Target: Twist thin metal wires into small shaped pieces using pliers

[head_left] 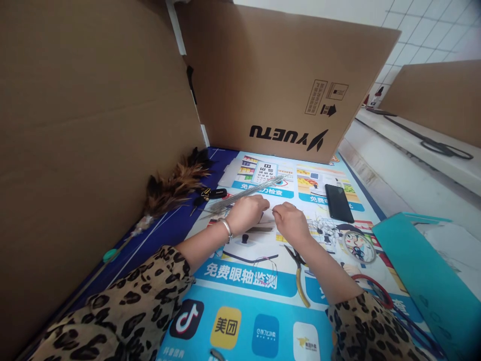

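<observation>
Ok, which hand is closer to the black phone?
Right. The right hand lies just left of the black phone, not touching; the left hand is farther left, by the wire bundle.

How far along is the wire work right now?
Done, apparently: small bent wire pieces lie right of the right hand. In hand: it and the left hand seem to pinch a thin wire between them. Left: the bundle of straight wires; pliers lie idle.
</observation>
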`<state>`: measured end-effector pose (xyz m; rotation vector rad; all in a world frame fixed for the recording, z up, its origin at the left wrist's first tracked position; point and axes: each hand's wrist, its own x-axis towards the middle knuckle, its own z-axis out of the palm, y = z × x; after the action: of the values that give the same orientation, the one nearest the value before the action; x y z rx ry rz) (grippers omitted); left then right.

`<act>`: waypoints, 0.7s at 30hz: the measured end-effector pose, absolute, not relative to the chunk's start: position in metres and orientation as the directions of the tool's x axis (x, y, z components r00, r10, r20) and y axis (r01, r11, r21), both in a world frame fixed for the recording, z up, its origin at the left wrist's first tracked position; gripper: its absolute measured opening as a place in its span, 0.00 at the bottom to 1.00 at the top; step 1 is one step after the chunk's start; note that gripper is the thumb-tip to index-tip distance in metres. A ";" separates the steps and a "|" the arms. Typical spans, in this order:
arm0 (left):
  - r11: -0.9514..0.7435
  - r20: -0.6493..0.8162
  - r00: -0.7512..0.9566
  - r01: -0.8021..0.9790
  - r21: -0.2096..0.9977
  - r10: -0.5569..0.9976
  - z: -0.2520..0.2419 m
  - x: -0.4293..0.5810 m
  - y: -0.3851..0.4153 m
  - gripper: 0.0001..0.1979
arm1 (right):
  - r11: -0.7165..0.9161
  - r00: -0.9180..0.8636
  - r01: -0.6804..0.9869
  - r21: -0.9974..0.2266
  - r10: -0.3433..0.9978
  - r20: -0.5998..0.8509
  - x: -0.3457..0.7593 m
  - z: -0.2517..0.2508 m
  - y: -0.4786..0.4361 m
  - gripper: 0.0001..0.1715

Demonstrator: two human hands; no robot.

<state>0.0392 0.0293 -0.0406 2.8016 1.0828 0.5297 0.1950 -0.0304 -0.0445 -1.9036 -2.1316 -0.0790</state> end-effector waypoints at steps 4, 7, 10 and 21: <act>-0.684 0.347 0.592 0.585 0.436 0.727 -0.045 0.041 0.032 0.11 | 0.134 -0.015 0.907 -0.398 0.957 0.290 0.199 -0.049 -0.027 0.11; -0.584 0.304 0.537 0.489 0.648 0.787 -0.050 0.043 0.035 0.09 | 0.117 0.076 0.769 -0.629 0.959 0.271 0.200 -0.054 -0.024 0.09; -0.345 0.146 0.489 0.346 0.873 0.860 -0.056 0.046 0.037 0.07 | 0.039 0.148 0.518 -0.855 0.980 0.134 0.199 -0.057 -0.022 0.08; 0.124 -0.028 0.518 -0.150 0.981 0.855 -0.059 0.049 0.027 0.12 | -0.042 0.079 -0.087 -0.995 0.996 -0.049 0.196 -0.058 -0.024 0.11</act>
<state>0.0492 0.0271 -0.0585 1.2318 0.7226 0.8344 0.1958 -0.0235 -0.0576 -1.2168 -1.0654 1.2218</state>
